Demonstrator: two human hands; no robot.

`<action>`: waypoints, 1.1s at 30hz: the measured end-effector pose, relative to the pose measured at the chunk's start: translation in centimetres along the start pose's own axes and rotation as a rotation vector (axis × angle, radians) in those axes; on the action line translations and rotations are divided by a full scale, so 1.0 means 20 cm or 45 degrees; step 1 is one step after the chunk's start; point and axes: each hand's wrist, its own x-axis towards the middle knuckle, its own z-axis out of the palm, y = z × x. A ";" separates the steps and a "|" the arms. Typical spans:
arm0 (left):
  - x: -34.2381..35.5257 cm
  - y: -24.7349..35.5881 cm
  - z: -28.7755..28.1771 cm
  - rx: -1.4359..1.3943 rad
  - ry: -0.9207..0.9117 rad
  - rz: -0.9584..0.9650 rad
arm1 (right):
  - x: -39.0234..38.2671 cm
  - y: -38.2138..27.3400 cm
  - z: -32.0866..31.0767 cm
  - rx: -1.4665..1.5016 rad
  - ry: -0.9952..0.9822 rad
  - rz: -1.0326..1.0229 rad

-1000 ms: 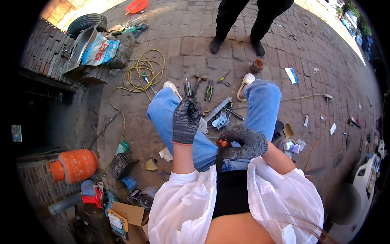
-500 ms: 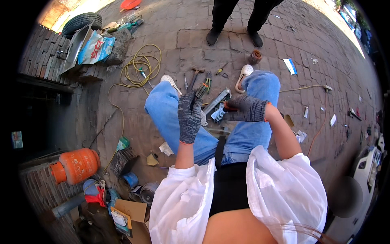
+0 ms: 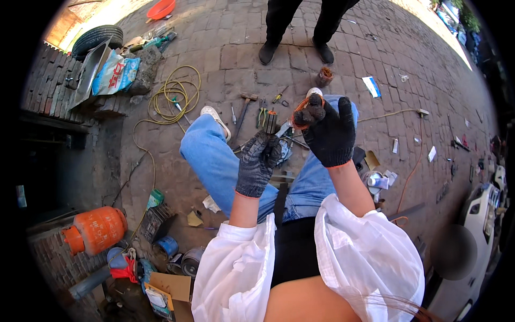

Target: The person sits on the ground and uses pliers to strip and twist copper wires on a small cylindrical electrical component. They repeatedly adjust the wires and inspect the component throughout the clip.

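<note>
A dark cylinder [image 3: 271,121] is clamped in the left hand [image 3: 258,162]; copper wire [image 3: 295,115] is gripped within the right hand [image 3: 329,134], its fingers curled.

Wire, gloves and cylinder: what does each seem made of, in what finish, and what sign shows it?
Wire: probably copper, by its orange strands; finish unclear.
Gloves: matte knitted fabric, by their mottled grey; the black right palm may be coated.
Cylinder: likely metal, by the scuffed orange paint.

Worn are a white shirt [image 3: 365,241], blue jeans [image 3: 206,153] and dark knit gloves [image 3: 255,166] edged orange.
</note>
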 end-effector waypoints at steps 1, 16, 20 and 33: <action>-0.01 -0.01 0.01 -0.129 -0.030 -0.059 | 0.02 0.02 0.09 -0.138 0.308 -0.132; -0.02 0.00 0.07 0.366 0.227 0.439 | -0.14 0.18 0.24 -2.116 -0.627 0.439; 0.00 -0.02 0.00 0.731 0.145 0.282 | -0.13 0.12 0.22 -1.517 -0.403 0.132; -0.11 0.10 0.04 0.173 -0.089 0.389 | -0.05 0.01 -0.08 -2.975 -0.095 -0.194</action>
